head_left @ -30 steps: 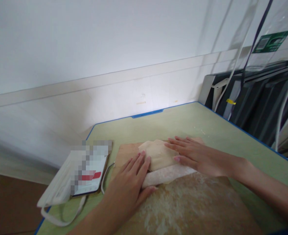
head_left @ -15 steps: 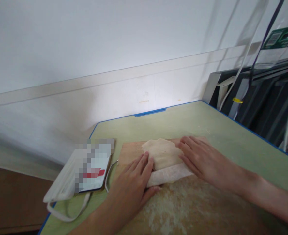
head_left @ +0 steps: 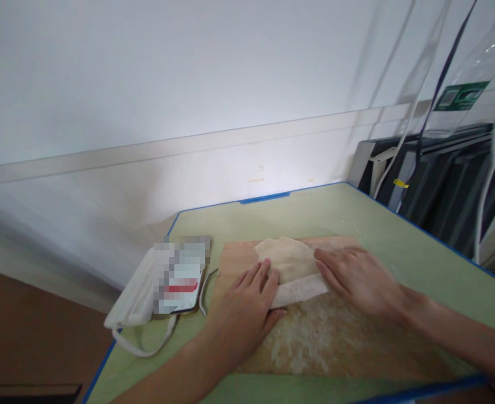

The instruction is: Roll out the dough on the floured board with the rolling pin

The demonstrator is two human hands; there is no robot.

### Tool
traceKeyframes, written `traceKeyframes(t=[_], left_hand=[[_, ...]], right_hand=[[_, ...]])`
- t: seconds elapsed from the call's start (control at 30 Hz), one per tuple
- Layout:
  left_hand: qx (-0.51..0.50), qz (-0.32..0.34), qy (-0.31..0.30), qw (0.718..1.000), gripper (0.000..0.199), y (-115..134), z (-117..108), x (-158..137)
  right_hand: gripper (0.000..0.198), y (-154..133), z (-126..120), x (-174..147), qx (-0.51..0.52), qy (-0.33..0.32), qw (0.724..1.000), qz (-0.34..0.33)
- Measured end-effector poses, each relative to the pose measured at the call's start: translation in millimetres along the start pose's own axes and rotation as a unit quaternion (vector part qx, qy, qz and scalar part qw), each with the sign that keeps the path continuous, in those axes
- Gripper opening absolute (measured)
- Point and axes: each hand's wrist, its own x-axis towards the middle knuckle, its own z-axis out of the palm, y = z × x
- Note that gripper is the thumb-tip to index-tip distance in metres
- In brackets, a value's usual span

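A pale sheet of dough (head_left: pixel 284 255) lies on a floured wooden board (head_left: pixel 306 348), its near edge turned over into a whitish roll (head_left: pixel 300 290). My left hand (head_left: pixel 251 303) rests on the left end of the dough, fingers stretched out over it and thumb apart on the near side of the roll. Over the right end lies my right hand (head_left: pixel 356 278), palm down, its fingers close together and slightly blurred. That hand covers the dough's right end, and its thumb cannot be made out clearly.
A phone (head_left: pixel 184 280) and a white face mask (head_left: pixel 135 294) with a looped strap lie left of the board on the green, blue-edged table (head_left: pixel 306 210). A white wall (head_left: pixel 188 84) rises behind. Dark folders (head_left: pixel 444 185), a clear bottle (head_left: pixel 461 95) and hanging cords stand at the right.
My view has tilted and shifted, bringing the table's near edge into sight. My right hand's fingers have drawn back from the dough's far edge. The left hand keeps its place on the dough.
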Motion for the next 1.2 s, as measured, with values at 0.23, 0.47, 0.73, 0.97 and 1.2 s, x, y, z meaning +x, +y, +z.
traceKeyframes(t=[0.23, 0.47, 0.73, 0.97, 1.2], left_hand=[[-0.003, -0.037, 0.005, 0.999, 0.051, -7, 0, 1], [-0.015, -0.038, 0.023, 0.999, 0.041, -9, 3, 1], [0.032, -0.031, 0.009, 0.999, 0.042, -11, -3, 5], [0.155, -0.022, 0.013, 0.988, 0.04, -15, -4, 9], [0.211, -0.007, 0.087, 0.974, 0.032, -13, 2, 7]], right_hand=[[0.038, 10, -10, 46, -0.037, -0.029, 0.998, -0.045], [0.038, 12, 1, 80, 0.038, 0.005, 0.993, -0.114], [0.052, 12, 33, 106, 0.137, -0.053, 0.987, -0.06], [0.055, 18, 43, 94, 0.155, -0.055, 0.985, -0.048], [0.058, 12, 37, 76, 0.161, -0.082, 0.983, -0.024]])
